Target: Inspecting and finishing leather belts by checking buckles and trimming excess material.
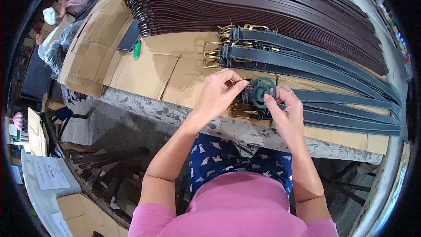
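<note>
A dark green mosquito coil (259, 93) is held above the buckle ends of the belts, over the near part of the table. My right hand (287, 107) grips its right edge between thumb and fingers. To the left of it, my left hand (221, 92) is closed in a pinch, its fingertips close to the coil's left rim; what lies between them is too small to make out. Beneath and beyond both hands are dark blue-grey belts (272, 55) with pale stitching, their gold buckles (212, 57) pointing left.
Dark brown belts (245, 0) form a long stack across the back. A dark phone (129, 37) and a green lighter (137, 49) lie on the cardboard (147, 72) covering the table. At the upper left sits another person (75, 1) near plastic-wrapped goods (61, 46).
</note>
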A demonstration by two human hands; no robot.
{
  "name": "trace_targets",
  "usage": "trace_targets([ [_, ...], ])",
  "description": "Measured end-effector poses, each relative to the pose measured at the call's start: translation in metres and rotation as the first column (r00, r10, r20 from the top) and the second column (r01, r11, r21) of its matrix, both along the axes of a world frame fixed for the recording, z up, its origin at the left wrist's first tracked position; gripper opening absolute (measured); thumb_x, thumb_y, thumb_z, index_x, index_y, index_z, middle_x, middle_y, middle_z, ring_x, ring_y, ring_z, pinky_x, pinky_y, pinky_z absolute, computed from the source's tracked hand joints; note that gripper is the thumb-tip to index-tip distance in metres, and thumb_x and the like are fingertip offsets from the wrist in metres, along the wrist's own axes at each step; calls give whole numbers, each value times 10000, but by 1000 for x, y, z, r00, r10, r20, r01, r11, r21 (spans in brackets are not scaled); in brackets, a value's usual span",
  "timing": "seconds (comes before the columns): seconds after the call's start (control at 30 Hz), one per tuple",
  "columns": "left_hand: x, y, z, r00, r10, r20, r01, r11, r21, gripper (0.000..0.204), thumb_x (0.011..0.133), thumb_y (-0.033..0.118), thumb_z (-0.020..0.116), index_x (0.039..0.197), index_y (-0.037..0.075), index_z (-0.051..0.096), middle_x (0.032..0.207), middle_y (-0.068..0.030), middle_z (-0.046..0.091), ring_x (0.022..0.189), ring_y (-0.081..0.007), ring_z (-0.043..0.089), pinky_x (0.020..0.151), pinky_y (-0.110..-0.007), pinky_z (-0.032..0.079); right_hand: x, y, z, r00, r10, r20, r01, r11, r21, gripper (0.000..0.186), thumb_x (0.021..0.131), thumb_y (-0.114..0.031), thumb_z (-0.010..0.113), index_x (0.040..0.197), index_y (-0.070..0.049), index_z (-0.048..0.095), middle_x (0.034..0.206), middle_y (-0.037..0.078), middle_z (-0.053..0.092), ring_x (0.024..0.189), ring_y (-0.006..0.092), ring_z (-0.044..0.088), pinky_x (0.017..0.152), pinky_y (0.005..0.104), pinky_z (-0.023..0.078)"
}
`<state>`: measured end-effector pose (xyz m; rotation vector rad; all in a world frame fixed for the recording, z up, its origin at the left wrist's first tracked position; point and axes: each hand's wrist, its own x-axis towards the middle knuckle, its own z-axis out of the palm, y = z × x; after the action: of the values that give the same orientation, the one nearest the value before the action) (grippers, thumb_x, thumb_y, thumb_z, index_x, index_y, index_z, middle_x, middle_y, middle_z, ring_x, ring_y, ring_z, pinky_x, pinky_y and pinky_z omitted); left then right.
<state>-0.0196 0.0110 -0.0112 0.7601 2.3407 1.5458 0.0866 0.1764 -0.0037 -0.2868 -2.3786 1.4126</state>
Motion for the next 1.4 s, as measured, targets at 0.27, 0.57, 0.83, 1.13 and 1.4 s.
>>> trace_targets([
  [0.27, 0, 1, -1, 1000, -3, -30, 3, 1000, 10, 227, 865, 208, 670, 860, -19, 667, 777, -65, 623, 714, -124, 546, 656, -285, 423, -2, -1, 2, 1000, 19, 3, -19, 999, 43, 206, 810, -96, 658, 742, 56, 537, 746, 146, 552, 703, 263, 526, 671, 352, 425],
  [0.57, 1, 0, -1, 996, 11, -90, -9, 1000, 20, 230, 864, 215, 673, 857, -15, 664, 778, -73, 632, 711, -126, 555, 650, -292, 432, -2, 0, -2, 999, 31, -10, -30, 998, 47, 200, 812, -103, 655, 752, 54, 548, 760, 143, 552, 716, 275, 534, 675, 354, 426],
  [0.83, 0, -18, 13, 981, 115, -156, -125, 991, -56, 159, 829, 136, 691, 863, -18, 666, 831, -106, 668, 794, -169, 624, 739, -303, 478, 5, 7, 4, 1000, 14, 12, -14, 1000, -15, 135, 839, -85, 640, 817, 45, 609, 804, 119, 592, 736, 202, 568, 712, 309, 445],
  [1.13, -4, -34, 27, 785, -55, -617, -122, 963, -241, 205, 756, 24, 671, 960, 4, 663, 1088, -147, 631, 1014, -308, 591, 849, -369, 489, 20, 13, 2, 999, 11, 33, -7, 994, -109, 132, 863, -92, 626, 839, 37, 611, 873, 102, 629, 797, 161, 579, 754, 285, 447],
  [1.4, -16, -6, 23, 579, -511, -635, 318, 859, -400, 127, 750, 42, 663, 871, 6, 650, 925, -89, 599, 932, -273, 596, 826, -377, 497, 24, 11, 0, 1000, 2, 31, 4, 982, -190, 119, 868, -74, 618, 853, 44, 608, 895, 100, 635, 809, 148, 577, 760, 283, 448],
])
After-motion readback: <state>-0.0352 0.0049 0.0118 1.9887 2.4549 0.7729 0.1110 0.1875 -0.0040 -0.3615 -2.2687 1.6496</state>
